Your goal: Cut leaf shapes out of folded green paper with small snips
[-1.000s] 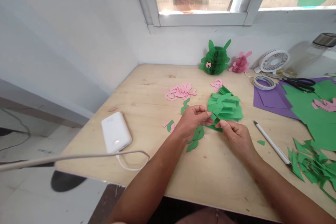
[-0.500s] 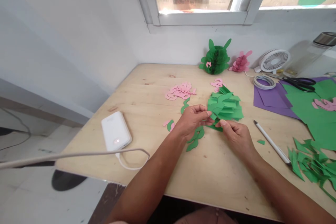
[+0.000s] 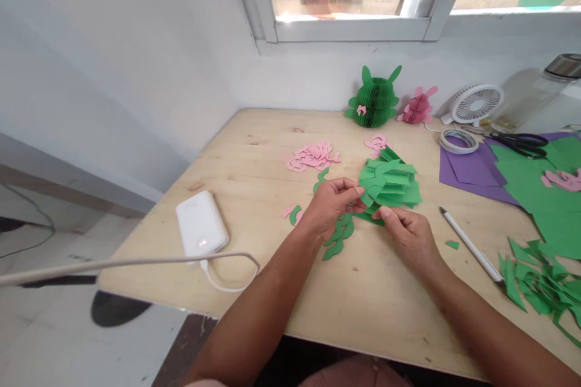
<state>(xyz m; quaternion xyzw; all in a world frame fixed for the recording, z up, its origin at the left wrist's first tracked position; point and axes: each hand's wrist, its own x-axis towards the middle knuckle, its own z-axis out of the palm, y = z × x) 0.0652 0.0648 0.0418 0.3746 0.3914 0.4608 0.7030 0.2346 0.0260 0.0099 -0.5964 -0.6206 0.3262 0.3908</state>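
Note:
My left hand (image 3: pixel 334 202) is closed in a pinch at the edge of a curved green paper cutout (image 3: pixel 373 186), which overlaps a pile of folded green paper (image 3: pixel 402 190). Close on its right, my right hand (image 3: pixel 408 231) has thumb and forefinger pinched on a piece of green paper (image 3: pixel 368 216) just below the pile. Whether both hands hold the same piece is hidden by the fingers. Wavy green cutouts (image 3: pixel 336 242) lie under and beside my left wrist. A heap of pink paper cutouts (image 3: pixel 313 156) rests beyond my left hand.
A green paper rabbit (image 3: pixel 374 103) and a smaller pink one (image 3: pixel 417 109) stand by the wall, near a white fan (image 3: pixel 477 103). Tape (image 3: pixel 458 142), scissors (image 3: pixel 520 144), a white pen (image 3: pixel 472 245) and green scraps (image 3: pixel 540 281) lie right; a white power bank (image 3: pixel 202 224) left.
The view has shifted very slightly. Both hands stay at nearly the same spot, still pinching green paper, with only small finger movement.

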